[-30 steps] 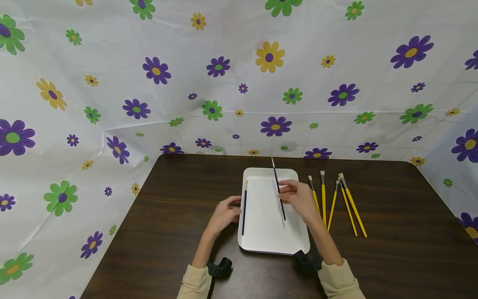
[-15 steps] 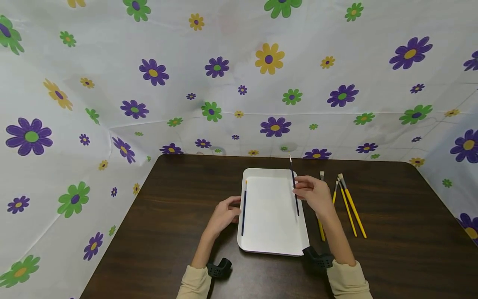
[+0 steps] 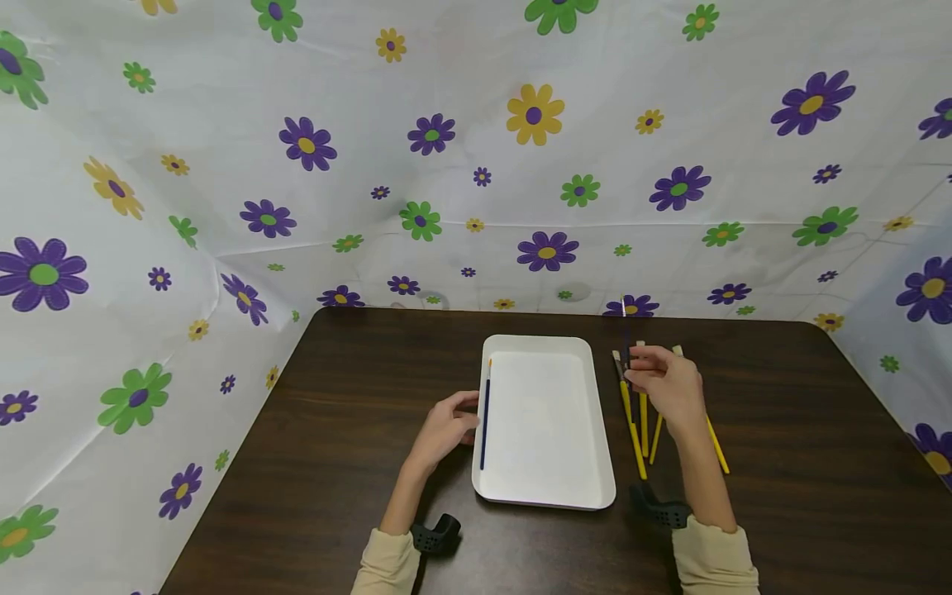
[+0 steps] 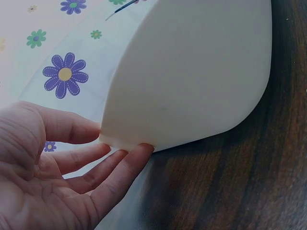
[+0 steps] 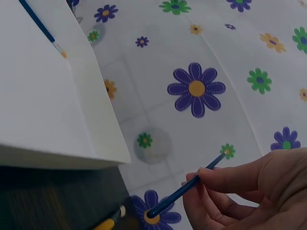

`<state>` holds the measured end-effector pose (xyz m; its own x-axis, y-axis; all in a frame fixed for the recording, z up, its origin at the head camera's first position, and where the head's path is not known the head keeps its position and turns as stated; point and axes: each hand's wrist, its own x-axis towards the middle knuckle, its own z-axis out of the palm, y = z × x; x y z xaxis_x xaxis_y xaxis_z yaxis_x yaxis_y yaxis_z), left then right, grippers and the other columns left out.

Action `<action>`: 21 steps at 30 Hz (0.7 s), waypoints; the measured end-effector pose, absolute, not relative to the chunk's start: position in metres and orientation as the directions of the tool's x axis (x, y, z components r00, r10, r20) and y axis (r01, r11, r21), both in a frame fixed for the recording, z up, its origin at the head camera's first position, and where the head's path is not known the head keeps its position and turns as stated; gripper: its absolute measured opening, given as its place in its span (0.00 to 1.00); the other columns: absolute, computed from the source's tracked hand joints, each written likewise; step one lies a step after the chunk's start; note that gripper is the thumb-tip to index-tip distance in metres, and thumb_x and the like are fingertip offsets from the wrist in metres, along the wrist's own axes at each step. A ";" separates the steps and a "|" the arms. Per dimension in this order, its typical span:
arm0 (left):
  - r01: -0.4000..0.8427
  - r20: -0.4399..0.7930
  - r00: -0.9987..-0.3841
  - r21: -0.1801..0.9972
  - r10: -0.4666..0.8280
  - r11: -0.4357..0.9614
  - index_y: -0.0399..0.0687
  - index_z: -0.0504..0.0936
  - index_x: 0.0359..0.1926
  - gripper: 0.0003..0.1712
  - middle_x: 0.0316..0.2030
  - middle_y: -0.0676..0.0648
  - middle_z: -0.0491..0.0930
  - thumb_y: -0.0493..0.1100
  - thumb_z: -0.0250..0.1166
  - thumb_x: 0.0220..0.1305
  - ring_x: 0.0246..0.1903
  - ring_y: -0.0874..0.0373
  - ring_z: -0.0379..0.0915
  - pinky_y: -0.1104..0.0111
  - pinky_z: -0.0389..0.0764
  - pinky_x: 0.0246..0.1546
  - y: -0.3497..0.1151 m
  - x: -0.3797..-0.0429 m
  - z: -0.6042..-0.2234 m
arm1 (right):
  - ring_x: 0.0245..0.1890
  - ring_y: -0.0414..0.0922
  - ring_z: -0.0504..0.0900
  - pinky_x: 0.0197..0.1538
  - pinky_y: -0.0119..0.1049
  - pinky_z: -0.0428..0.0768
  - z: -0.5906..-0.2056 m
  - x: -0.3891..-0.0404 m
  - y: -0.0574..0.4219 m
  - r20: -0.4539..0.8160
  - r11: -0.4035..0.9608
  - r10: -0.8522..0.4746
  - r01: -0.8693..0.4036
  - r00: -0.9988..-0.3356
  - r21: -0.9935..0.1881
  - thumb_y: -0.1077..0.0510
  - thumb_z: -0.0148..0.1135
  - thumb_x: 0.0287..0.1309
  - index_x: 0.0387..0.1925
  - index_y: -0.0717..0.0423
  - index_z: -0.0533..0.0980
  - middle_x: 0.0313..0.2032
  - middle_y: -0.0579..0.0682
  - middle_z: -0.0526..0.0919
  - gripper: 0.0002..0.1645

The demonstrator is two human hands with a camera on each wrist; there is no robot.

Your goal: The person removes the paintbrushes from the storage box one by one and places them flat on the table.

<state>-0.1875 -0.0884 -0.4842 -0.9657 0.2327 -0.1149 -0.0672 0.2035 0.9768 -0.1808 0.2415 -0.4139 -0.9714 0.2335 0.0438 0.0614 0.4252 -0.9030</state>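
My right hand pinches a thin dark blue paintbrush between thumb and fingers, bristles pointing up and away in the head view. It is to the right of the white tray, above several yellow-handled paintbrushes lying on the table and partly hidden by the hand. Another slim blue paintbrush lies lengthwise inside the tray along its left wall. My left hand holds the tray's left edge; the left wrist view shows the thumb and fingertips against the tray wall.
A dark brown wooden table carries everything. Behind it and to the left hangs a white flower-printed cloth. Each wrist wears a black band, the left one close to the table.
My right hand has carried the blue paintbrush rightward, from over the tray to over the yellow brushes. The left hand and tray have stayed nearly still.
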 end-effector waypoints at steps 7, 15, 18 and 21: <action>-0.060 -0.105 -0.966 0.980 0.235 0.190 0.30 0.76 0.65 0.26 0.59 0.31 0.78 0.31 0.59 0.66 0.47 0.42 0.83 0.57 0.89 0.39 -0.090 -0.185 -0.486 | 0.30 0.23 0.77 0.38 0.19 0.81 -0.416 -0.174 0.260 0.067 0.465 0.294 0.081 -0.954 -0.882 0.69 0.63 0.68 0.61 0.73 0.76 0.50 0.70 0.82 0.21; -0.068 -0.112 -0.965 0.980 0.235 0.189 0.30 0.76 0.66 0.27 0.60 0.31 0.78 0.32 0.60 0.66 0.48 0.42 0.83 0.57 0.88 0.40 -0.090 -0.186 -0.484 | 0.28 0.19 0.74 0.34 0.17 0.79 -0.419 -0.170 0.282 0.079 0.516 0.358 0.126 -0.930 -0.847 0.68 0.64 0.68 0.61 0.72 0.77 0.51 0.70 0.83 0.21; -0.070 -0.115 -0.965 0.979 0.234 0.190 0.30 0.76 0.66 0.27 0.59 0.31 0.78 0.32 0.60 0.66 0.48 0.42 0.83 0.57 0.88 0.40 -0.090 -0.186 -0.484 | 0.27 0.18 0.73 0.32 0.16 0.77 -0.421 -0.169 0.288 0.091 0.549 0.382 0.147 -0.920 -0.823 0.68 0.64 0.68 0.59 0.72 0.78 0.50 0.70 0.84 0.20; -0.072 -0.117 -0.965 0.979 0.236 0.192 0.30 0.76 0.66 0.27 0.59 0.31 0.78 0.31 0.59 0.66 0.48 0.42 0.83 0.57 0.88 0.40 -0.090 -0.186 -0.485 | 0.26 0.19 0.71 0.31 0.15 0.76 -0.423 -0.168 0.292 0.101 0.577 0.401 0.166 -0.910 -0.800 0.68 0.64 0.68 0.57 0.73 0.79 0.49 0.70 0.85 0.19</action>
